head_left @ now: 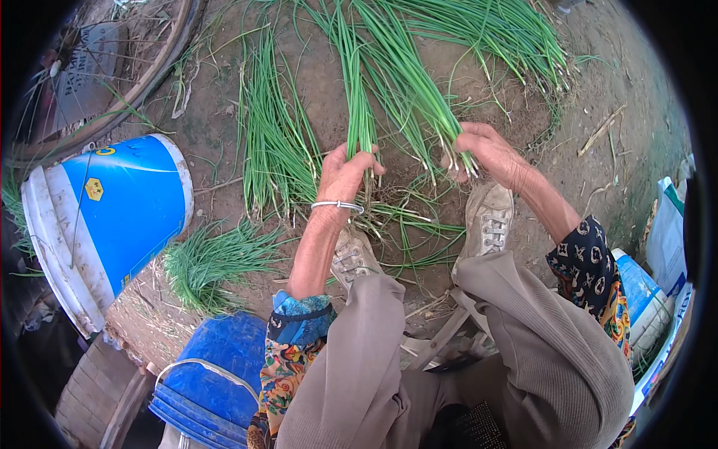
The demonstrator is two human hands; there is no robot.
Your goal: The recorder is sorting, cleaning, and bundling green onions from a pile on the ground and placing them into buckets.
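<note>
My left hand (349,171), with a metal bangle at the wrist, is closed around the lower stems of a thin bunch of green onions (354,106). To its right, my right hand (477,151) grips another bunch of green onions (418,84) just above the white root ends. Both bunches point away from me, their leaves running over the soil. A loose pile of green onions (275,129) lies left of my left hand, and a larger pile (493,33) lies beyond my right hand. Scattered stems (415,216) with roots lie between my shoes.
A blue and white bucket (132,207) and a bicycle wheel (162,73) are at the left. Short green shoots (216,266) lie near an overturned blue bucket (216,365). A white bag (666,236) and another bucket (642,297) stand at the right. My shoes (489,216) rest on the dirt.
</note>
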